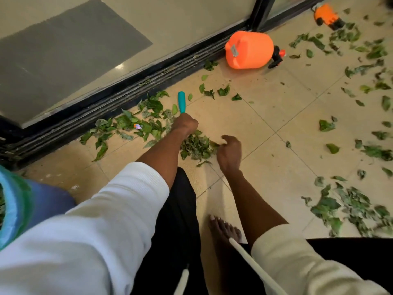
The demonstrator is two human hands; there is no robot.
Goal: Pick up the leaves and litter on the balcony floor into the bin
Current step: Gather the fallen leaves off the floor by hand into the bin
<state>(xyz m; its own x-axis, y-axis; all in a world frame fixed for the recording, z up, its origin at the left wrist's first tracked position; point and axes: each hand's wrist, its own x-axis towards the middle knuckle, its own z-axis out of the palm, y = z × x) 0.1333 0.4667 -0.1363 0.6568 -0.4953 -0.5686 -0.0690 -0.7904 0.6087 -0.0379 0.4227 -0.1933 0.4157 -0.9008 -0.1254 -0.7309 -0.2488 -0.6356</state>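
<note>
The left hand (pixel 184 124) grips a teal plastic handle (pixel 181 102), raking loose green leaves (pixel 196 146) together. The right hand (pixel 229 150), fingers loosely curled and empty, touches the heap. Next, probably: scoop it into the blue bin (pixel 14 205).

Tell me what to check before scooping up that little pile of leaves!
1. Left hand has a grip on the teal handle: ok.
2. Right hand is free to gather: ok, fingers loosely curled, holding nothing.
3. Leaf pile lies between both hands: ok.
4. Bin is close, at the left edge: ok; how full it is: cannot tell.
5. Colourful wrapper among the leaves by the door track is picked up: not ok, still on the floor.
6. Bare foot is out of the pile's way: ok.
</note>
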